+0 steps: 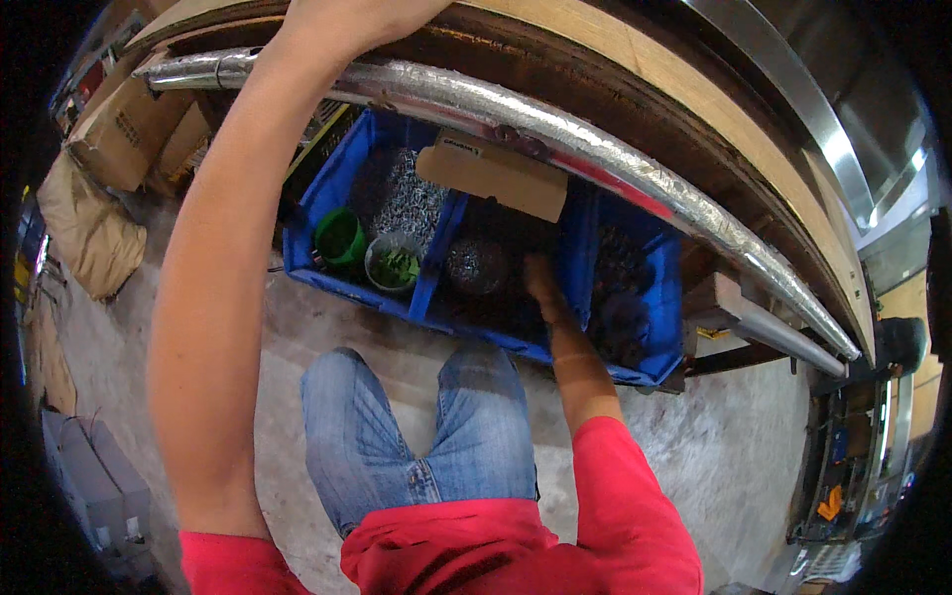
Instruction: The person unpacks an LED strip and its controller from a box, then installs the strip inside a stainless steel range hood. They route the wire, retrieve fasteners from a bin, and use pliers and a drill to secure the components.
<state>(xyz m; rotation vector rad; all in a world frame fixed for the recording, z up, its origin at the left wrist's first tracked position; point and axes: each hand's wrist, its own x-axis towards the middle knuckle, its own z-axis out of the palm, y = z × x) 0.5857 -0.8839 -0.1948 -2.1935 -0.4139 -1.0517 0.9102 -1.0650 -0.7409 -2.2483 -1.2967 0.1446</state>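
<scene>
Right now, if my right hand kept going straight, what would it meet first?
Probably the cardboard, but your right hand might pass beneath: depth in the blue bin is unclear.

Bins point(430, 278) v. dim; glare w/ pipe point(615, 147); edges bent.

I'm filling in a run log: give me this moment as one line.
Left hand: at wooden bench edge | Right hand: in middle section of blue bin, grip hidden | Nearby: green cup, cardboard piece
</scene>
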